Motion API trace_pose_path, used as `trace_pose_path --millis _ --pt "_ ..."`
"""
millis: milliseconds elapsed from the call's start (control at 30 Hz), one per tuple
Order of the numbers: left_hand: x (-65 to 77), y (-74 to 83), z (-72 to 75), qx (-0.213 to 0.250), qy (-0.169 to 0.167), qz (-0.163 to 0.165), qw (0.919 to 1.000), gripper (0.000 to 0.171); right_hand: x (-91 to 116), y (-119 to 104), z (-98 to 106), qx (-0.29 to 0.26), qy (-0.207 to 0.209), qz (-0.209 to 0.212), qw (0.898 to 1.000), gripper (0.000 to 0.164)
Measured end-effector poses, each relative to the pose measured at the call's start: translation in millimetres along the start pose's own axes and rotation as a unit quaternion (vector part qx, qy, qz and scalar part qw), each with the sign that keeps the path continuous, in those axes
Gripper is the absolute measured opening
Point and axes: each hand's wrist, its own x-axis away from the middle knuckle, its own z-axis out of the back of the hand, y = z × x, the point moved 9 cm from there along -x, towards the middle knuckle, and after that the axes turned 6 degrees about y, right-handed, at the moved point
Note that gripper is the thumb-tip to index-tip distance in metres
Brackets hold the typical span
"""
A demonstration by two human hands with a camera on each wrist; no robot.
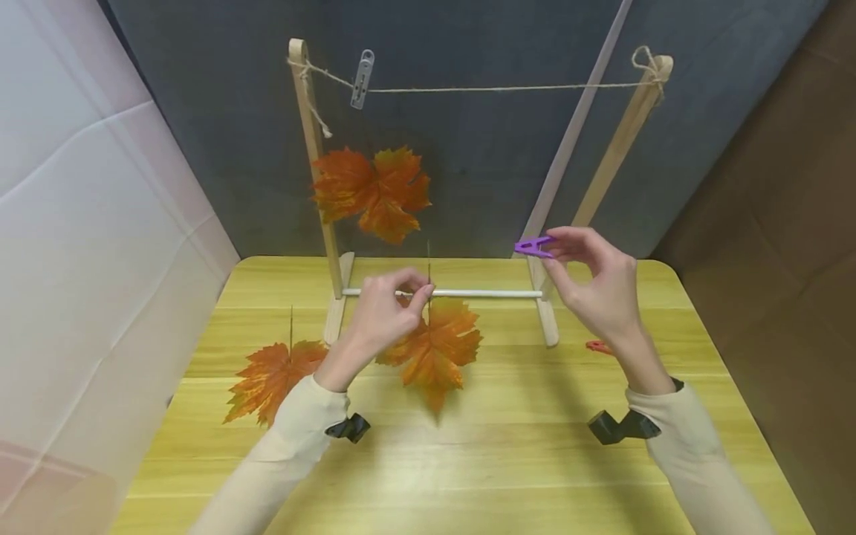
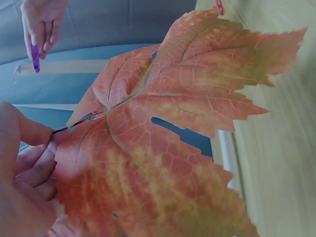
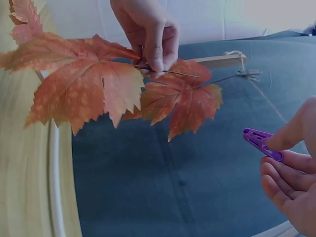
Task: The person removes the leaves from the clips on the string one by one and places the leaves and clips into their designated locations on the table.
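Note:
My left hand [image 1: 388,308] pinches the thin stem of an orange maple leaf [image 1: 438,345], whose blade hangs below the fingers over the table. In the left wrist view this leaf [image 2: 148,113] fills most of the picture. To the right, my right hand [image 1: 598,279] holds a purple clothespin [image 1: 533,247] between thumb and fingers, its nose pointing left. Above and behind the hands, a twine line [image 1: 481,89] runs between two wooden posts. A grey clothespin [image 1: 362,79] sits on it near the left post, with another orange leaf [image 1: 374,193] hanging under it.
A third leaf [image 1: 267,379] lies on the table at left, partly behind my left sleeve. A red clothespin [image 1: 598,346] lies near my right wrist. The rack's right post [image 1: 618,148] and white bottom bar [image 1: 488,293] stand at the table's back, before a dark cloth.

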Motion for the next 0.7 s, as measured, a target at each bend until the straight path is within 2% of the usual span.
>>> trace_pose_path --millis 167,333,567,700 --pt "4.3 -19.6 -3.7 -0.009 -0.014 0.041 0.999 0.011 13 15 3 -0.006 -0.002 -0.031 1.0 0.033" --pt "8.8 -47.0 -7.2 -0.025 -0.022 0.084 0.9959 0.011 24 29 6 -0.005 -0.002 -0.054 0.999 0.033" --pt "23.8 -82.1 -11.8 -0.047 -0.051 0.16 0.9847 0.015 45 53 12 -0.011 -0.002 -0.097 0.995 0.031" --pt "32.6 -97.5 -13.3 -0.046 -0.059 0.186 0.9796 0.015 62 70 19 -0.015 -0.005 -0.141 0.99 0.03"
